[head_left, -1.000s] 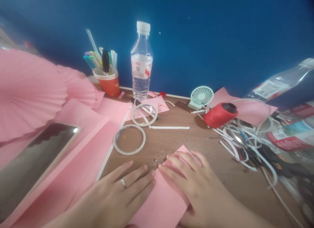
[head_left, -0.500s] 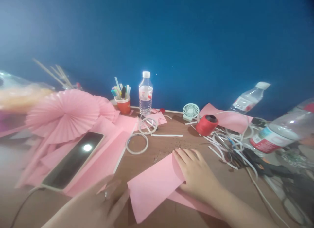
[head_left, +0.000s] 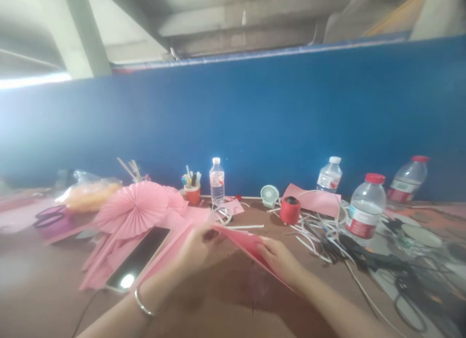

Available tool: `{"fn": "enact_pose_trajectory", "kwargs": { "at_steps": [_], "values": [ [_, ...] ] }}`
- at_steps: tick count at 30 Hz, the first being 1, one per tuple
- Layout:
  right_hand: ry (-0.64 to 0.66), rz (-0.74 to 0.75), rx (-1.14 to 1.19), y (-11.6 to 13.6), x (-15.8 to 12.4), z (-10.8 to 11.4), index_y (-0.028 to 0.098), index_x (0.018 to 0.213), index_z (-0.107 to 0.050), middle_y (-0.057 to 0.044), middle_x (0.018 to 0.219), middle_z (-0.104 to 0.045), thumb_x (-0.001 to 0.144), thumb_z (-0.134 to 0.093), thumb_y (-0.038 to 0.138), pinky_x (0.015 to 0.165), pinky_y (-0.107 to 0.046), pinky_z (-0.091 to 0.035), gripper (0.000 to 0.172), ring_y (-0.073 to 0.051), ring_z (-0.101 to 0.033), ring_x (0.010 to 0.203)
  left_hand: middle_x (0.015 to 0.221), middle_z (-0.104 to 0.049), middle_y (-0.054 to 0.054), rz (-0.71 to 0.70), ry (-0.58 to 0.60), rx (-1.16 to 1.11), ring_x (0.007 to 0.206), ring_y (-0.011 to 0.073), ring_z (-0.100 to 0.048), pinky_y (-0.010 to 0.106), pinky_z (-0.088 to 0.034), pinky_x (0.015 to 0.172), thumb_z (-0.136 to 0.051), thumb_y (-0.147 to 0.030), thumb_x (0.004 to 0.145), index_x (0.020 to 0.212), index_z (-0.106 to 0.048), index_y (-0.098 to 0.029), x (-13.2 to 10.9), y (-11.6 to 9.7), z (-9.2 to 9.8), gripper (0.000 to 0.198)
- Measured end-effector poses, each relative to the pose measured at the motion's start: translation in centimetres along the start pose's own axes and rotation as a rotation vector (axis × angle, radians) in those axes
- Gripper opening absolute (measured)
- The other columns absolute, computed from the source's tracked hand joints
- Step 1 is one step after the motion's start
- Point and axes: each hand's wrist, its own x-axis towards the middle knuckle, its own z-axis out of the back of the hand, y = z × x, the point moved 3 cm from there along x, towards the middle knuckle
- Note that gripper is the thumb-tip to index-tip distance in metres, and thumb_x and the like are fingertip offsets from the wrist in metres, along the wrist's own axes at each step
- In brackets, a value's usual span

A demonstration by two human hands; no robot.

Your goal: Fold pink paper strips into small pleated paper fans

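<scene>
A sheet of pink paper (head_left: 242,241) is held up off the table between my two hands, its surface bent and seen at a slant. My left hand (head_left: 198,246) pinches its left end, fingers curled in; a silver bangle (head_left: 143,303) circles that wrist. My right hand (head_left: 278,258) grips the right part, thumb on the near face and the other fingers partly hidden. To the left lie a pleated pink paper fan (head_left: 133,209), more pink sheets and a phone (head_left: 140,260) with a bright reflection.
Behind the hands stand a pen cup (head_left: 192,193), a water bottle (head_left: 217,183) and a small fan (head_left: 270,196). On the right are a red spool (head_left: 290,211), tangled white strips (head_left: 313,238), a red-capped bottle (head_left: 366,207) and cables. A blue wall (head_left: 233,115) rises behind the table.
The paper has been lifted and tilted from lying near the table. My left hand has moved up and right onto its left end. The view has tipped upward, showing the ceiling.
</scene>
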Motion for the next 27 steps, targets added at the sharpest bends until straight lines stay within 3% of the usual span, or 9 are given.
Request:
{"fn": "enact_pose_trajectory", "kwargs": {
  "at_steps": [3, 5, 9, 11, 12, 15, 20, 23, 27],
  "values": [
    [0.187, 0.017, 0.217, 2.5, 0.6, 1.6, 0.016, 0.101, -0.063, -0.005, 0.093, -0.065, 0.088, -0.035, 0.041, 0.072, -0.033, -0.047, 0.040, -0.024, -0.059, 0.085, 0.074, -0.056, 0.002, -0.079, -0.115, 0.029, 0.069, 0.0142, -0.053, 0.026, -0.042, 0.064, -0.052, -0.033, 0.078, 0.078, -0.054, -0.015, 3.3, -3.8, 1.7, 0.018],
    [0.179, 0.067, 0.239, 4.2, 1.4, 3.7, 0.016, 0.106, -0.061, -0.006, 0.098, -0.063, 0.089, -0.034, 0.040, 0.076, -0.033, -0.046, 0.040, -0.022, -0.059, 0.087, 0.066, -0.051, -0.001, -0.082, -0.123, 0.069, 0.061, 0.0115, -0.049, 0.023, -0.038, 0.057, -0.048, -0.036, 0.079, 0.075, -0.052, -0.014, 4.8, -6.3, 2.8, 0.022],
    [-0.195, 0.115, 0.307, 6.8, 3.0, 8.6, 0.017, 0.133, -0.032, -0.012, 0.113, -0.056, 0.088, -0.033, 0.044, 0.079, -0.036, -0.046, 0.052, -0.021, -0.058, 0.093, 0.069, -0.056, 0.000, -0.108, 0.053, 0.106, 0.060, 0.0117, -0.049, 0.022, -0.036, 0.055, -0.050, -0.036, 0.077, 0.074, -0.058, -0.014, 6.0, -9.4, 2.5, 0.024],
    [-0.340, 0.075, 0.239, 7.7, 3.2, 10.0, 0.019, 0.135, -0.025, -0.012, 0.115, -0.055, 0.081, -0.047, 0.044, 0.076, -0.034, -0.047, 0.063, -0.021, -0.058, 0.092, 0.069, -0.059, 0.001, -0.091, 0.112, 0.112, 0.060, 0.0125, -0.051, 0.023, -0.036, 0.054, -0.055, -0.035, 0.073, 0.079, -0.061, -0.015, 6.1, -9.7, 1.4, 0.022],
    [-0.337, 0.040, 0.181, 8.0, 3.3, 10.2, 0.019, 0.131, -0.034, -0.010, 0.110, -0.058, 0.077, -0.053, 0.043, 0.074, -0.033, -0.047, 0.061, -0.021, -0.059, 0.089, 0.068, -0.060, 0.001, -0.084, 0.130, 0.100, 0.060, 0.0128, -0.052, 0.023, -0.037, 0.055, -0.058, -0.034, 0.071, 0.082, -0.061, -0.016, 6.1, -9.6, 0.8, 0.022],
    [-0.261, -0.041, 0.081, 7.8, 3.5, 10.2, 0.018, 0.096, -0.061, -0.005, 0.086, -0.066, 0.075, -0.055, 0.037, 0.066, -0.029, -0.046, 0.029, -0.020, -0.060, 0.078, 0.069, -0.062, -0.001, -0.049, 0.189, 0.033, 0.062, 0.0138, -0.055, 0.023, -0.039, 0.056, -0.061, -0.031, 0.068, 0.090, -0.059, -0.018, 6.0, -8.7, -0.6, 0.025],
    [-0.386, -0.122, 0.131, 4.0, 3.5, 12.2, 0.018, 0.080, -0.057, -0.003, 0.080, -0.064, 0.076, -0.054, 0.038, 0.059, -0.025, -0.042, 0.021, -0.016, -0.058, 0.070, 0.079, -0.064, 0.000, -0.006, 0.273, 0.163, 0.070, 0.0151, -0.058, 0.024, -0.041, 0.059, -0.057, -0.026, 0.070, 0.080, -0.061, -0.018, 6.5, -6.9, 0.2, 0.013],
    [-0.267, -0.165, 0.135, 2.2, 3.1, 13.6, 0.018, 0.075, -0.056, -0.001, 0.074, -0.061, 0.074, -0.057, 0.035, 0.059, -0.024, -0.041, 0.018, -0.015, -0.056, 0.067, 0.083, -0.065, -0.001, 0.000, 0.284, 0.232, 0.076, 0.0146, -0.058, 0.024, -0.042, 0.065, -0.055, -0.025, 0.072, 0.078, -0.063, -0.020, 7.0, -6.7, 1.3, 0.011],
    [-0.152, -0.224, 0.004, 1.9, 2.0, 15.3, 0.017, 0.068, -0.056, -0.001, 0.072, -0.060, 0.072, -0.059, 0.028, 0.062, -0.025, -0.041, 0.012, -0.016, -0.056, 0.070, 0.087, -0.065, -0.003, 0.025, 0.253, 0.297, 0.080, 0.0144, -0.058, 0.025, -0.042, 0.070, -0.054, -0.028, 0.074, 0.081, -0.065, -0.025, 7.3, -6.8, 1.9, 0.013]
  ]
}}
